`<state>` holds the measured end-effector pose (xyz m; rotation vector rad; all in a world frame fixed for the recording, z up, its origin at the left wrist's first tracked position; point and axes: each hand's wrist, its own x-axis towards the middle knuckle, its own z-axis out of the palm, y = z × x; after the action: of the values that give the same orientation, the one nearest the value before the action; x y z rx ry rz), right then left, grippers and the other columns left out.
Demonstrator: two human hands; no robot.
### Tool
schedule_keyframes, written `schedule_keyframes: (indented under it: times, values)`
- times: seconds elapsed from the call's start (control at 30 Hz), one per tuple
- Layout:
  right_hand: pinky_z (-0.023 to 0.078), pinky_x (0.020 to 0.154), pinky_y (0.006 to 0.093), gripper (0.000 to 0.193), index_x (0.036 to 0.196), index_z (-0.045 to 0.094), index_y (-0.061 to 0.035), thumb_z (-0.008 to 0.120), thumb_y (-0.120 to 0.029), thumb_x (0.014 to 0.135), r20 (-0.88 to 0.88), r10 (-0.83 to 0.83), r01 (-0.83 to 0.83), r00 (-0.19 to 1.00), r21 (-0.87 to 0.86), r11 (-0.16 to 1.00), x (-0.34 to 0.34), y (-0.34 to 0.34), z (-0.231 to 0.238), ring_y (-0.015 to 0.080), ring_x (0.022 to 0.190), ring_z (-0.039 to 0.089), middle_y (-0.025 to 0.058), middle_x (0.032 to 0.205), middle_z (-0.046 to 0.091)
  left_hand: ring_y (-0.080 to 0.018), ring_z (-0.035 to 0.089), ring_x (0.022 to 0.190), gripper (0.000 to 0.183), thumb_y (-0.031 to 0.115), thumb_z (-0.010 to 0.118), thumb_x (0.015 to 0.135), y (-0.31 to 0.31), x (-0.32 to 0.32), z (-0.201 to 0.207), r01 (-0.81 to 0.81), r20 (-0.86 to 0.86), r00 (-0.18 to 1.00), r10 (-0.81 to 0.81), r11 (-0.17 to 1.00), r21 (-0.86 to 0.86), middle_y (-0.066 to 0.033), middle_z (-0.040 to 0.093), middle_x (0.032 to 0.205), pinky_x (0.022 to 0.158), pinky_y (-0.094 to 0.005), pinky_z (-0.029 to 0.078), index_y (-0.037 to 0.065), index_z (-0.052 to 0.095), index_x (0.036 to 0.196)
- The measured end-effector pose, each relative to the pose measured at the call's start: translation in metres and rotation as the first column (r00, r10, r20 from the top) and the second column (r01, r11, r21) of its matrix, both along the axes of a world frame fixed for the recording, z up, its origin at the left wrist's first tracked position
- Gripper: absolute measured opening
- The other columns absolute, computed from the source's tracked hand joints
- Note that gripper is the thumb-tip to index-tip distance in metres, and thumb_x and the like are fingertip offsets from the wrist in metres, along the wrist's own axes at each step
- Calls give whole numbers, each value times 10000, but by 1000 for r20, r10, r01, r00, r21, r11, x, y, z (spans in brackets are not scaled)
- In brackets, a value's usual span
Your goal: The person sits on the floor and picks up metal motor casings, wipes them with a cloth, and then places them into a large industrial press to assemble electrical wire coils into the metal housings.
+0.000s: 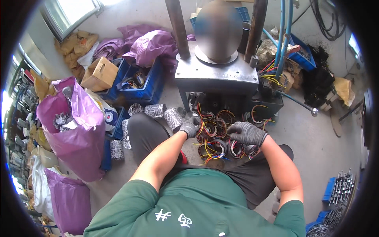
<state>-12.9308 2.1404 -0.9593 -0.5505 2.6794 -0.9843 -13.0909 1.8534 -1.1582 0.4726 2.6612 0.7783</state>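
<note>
Right in front of me, the seated person, in a green shirt (205,189) and dark trousers, has both arms reaching down between the knees. The left hand (190,127), in a grey knit glove, has its fingers curled in at the left edge of a cluster of wire-wound stator rings (211,129); whether they are closed on anything I can't tell from here. The right hand (246,133), gloved the same way, is bent loosely over the right side of the cluster, fingers partly curled toward the left; I can't make out whether it grips a ring or a lead. The rings lie on the grey floor (316,158) between the knees, in front of the press, with red, yellow and blue leads straggling out.

Just beside the left knee are patterned grey cylinders (173,119), some lying on their sides. Further left, a purple sack (75,130) stands open with metal parts inside. Over on the right, metal shafts (341,189) crowd together by a blue bin.

Beyond the rings rises the press (216,75), a flat metal table between two dark posts. Behind, blue crates (144,89) and a cardboard box (100,74) sit below the window (71,15).
</note>
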Motion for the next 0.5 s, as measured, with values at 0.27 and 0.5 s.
schedule_keyframes:
  times: [0.27, 0.5]
  values:
    - [542, 901, 385, 331, 1162, 686, -20, 693, -225, 902, 127, -277, 290, 953, -98, 952, 21, 35, 62, 306, 1007, 693, 178, 1053, 716, -421, 649, 1010, 330, 130, 699, 793, 51, 45, 67, 592, -238, 738, -631, 775, -220, -234, 651, 1064, 831, -512, 529, 124, 655, 1120]
    - [534, 883, 349, 325, 1199, 690, -46, 705, -199, 912, 183, -597, 616, 781, -77, 784, 32, 72, -1, 224, 952, 684, 136, 1005, 727, -333, 628, 1180, 483, 138, 710, 794, 97, 79, 39, 788, 12, 428, -904, 367, -495, -128, 625, 1283, 955, -494, 500, 234, 669, 1266]
